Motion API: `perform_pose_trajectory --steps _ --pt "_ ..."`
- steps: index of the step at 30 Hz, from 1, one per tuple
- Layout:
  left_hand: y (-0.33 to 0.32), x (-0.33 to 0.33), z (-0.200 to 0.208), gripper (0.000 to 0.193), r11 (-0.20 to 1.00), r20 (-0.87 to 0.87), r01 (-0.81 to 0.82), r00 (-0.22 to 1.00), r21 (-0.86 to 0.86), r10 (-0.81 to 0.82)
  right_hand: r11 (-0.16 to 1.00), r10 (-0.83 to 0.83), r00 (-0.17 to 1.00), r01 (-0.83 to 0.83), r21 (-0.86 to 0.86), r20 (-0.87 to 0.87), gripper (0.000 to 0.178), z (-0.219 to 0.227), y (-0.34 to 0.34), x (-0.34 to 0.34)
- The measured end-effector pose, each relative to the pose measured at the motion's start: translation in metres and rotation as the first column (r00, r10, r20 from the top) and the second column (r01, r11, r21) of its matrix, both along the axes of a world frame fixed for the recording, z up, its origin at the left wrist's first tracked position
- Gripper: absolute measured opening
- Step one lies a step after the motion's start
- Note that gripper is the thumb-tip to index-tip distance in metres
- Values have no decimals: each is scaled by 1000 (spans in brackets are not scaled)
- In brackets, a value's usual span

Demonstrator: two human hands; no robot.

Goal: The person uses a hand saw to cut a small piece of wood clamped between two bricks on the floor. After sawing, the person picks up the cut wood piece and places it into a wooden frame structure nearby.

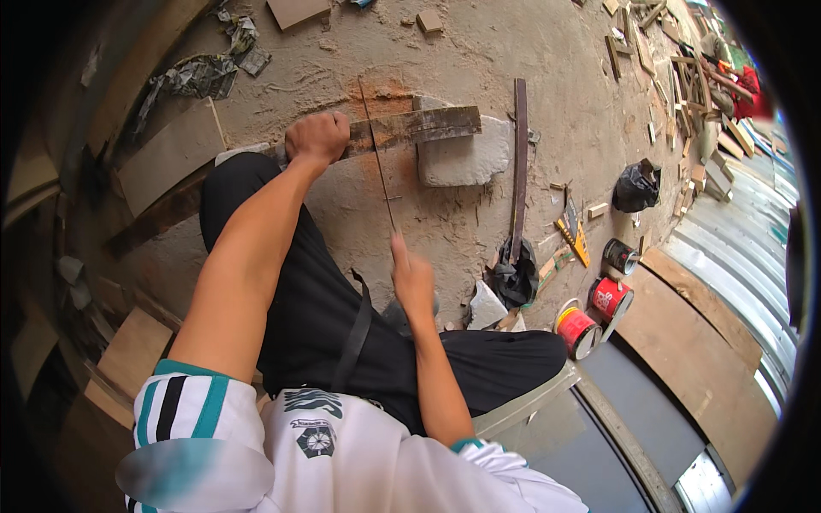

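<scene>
My left hand (317, 137) presses down on a long dark wooden plank (415, 125) that lies across a grey stone block (466, 158) and over my black-trousered leg. My right hand (412, 278) grips the handle end of a thin handsaw (377, 158). Its narrow blade runs up across the plank just right of my left hand. Reddish sawdust (385, 90) lies on the concrete beyond the plank. The right hand looks slightly blurred.
A dark narrow wooden strip (519, 167) lies upright right of the block. Red tins (578, 332) and a yellow-handled tool (575, 238) sit at the right, beside a black bag (637, 188). Boards and wood offcuts (684, 94) are scattered at far right; a board (171, 154) lies left.
</scene>
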State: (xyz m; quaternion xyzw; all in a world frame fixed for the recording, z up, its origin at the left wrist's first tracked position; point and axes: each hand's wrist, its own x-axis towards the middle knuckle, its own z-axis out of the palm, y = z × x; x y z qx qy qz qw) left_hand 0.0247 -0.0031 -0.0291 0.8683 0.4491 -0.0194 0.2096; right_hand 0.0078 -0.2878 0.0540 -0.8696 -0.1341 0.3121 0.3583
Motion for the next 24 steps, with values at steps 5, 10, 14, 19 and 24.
perform_pose_trajectory --steps 5,10,14,19,24 --pt "-8 2 3 56 1000 -9 13 1000 13 -13 995 11 999 -16 -99 -50 64 -7 -15 9" --pt "-8 -1 1 56 1000 -9 10 1000 -16 -10 999 30 1000 -30 -24 5 65 -16 6 11" --pt "-3 -6 -1 58 1000 -27 -16 1000 -11 15 971 -92 976 44 -235 -197 68 55 -47 -11" --pt "-5 1 -6 57 1000 3 24 1000 10 -24 997 -5 996 -2 -78 -84 68 -12 56 41" --pt "-4 -5 -2 56 1000 -25 13 1000 6 -13 1000 12 1000 -12 2 5 64 20 -40 -16"
